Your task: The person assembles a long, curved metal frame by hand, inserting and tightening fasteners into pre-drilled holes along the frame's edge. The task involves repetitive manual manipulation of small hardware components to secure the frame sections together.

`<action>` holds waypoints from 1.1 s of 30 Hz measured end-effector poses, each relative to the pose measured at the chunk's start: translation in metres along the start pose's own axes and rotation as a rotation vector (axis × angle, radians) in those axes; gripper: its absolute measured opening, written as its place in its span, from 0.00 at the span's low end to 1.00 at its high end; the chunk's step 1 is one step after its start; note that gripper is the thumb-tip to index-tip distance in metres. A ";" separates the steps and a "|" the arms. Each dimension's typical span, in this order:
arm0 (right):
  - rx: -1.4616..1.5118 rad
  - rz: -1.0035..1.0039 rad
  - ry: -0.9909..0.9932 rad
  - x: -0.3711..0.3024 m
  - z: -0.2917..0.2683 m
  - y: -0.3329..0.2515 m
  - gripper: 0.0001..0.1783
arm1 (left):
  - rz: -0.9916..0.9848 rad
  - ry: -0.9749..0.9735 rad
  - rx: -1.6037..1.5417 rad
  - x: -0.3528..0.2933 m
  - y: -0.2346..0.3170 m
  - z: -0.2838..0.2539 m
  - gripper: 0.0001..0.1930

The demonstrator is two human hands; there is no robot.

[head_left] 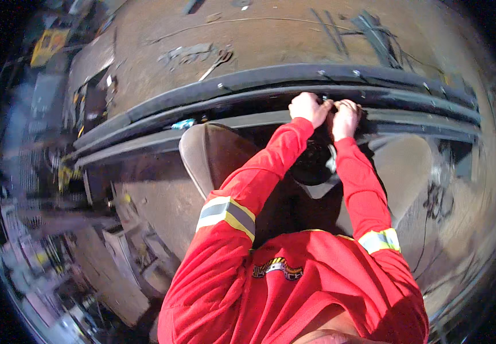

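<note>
My left hand point(310, 108) and my right hand point(346, 119) meet close together over long dark metal beams point(259, 121) that run left to right in front of me. The fingers of both are curled inward at a beam's edge, closed on something small that they largely hide. Several short bolt-like studs point(357, 73) stick up from the far beam point(282, 72). A small teal object point(184, 124) rests on the near beam beside my left knee. Between my forearms sits a dark round shape point(312, 163), too shadowed to name.
Beyond the beams, a pair of tongs or scissors-like tool point(222, 58) lies near scrap metal pieces point(187, 53) on a brown surface point(271, 40). Dark metal bars point(377, 40) lie at the far right. Cluttered metal parts and a yellow thing point(49, 47) stand at left. A cable point(423, 241) trails at right.
</note>
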State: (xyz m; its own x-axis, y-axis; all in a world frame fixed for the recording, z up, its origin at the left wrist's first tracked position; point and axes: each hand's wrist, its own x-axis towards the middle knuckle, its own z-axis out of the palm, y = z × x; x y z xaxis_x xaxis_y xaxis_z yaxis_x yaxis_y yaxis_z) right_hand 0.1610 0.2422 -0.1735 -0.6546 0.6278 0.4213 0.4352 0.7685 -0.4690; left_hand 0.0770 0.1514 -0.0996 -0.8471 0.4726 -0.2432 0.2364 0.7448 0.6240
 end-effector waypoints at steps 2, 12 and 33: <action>0.029 -0.013 -0.008 -0.005 0.005 0.000 0.09 | 0.103 -0.105 -0.044 0.005 -0.019 -0.017 0.27; 0.032 0.133 -0.298 0.016 -0.015 -0.021 0.20 | 0.045 -0.068 0.535 0.005 -0.201 -0.258 0.17; -0.335 0.368 -0.429 0.026 -0.021 -0.082 0.29 | -0.025 0.145 0.961 -0.010 -0.221 -0.179 0.23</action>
State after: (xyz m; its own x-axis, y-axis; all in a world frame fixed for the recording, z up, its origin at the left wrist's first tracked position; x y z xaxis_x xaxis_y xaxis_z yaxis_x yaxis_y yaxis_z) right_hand 0.1212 0.1982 -0.1070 -0.5845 0.8052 -0.0998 0.8012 0.5535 -0.2273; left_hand -0.0523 -0.1025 -0.1022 -0.8922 0.4370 -0.1139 0.4511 0.8513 -0.2679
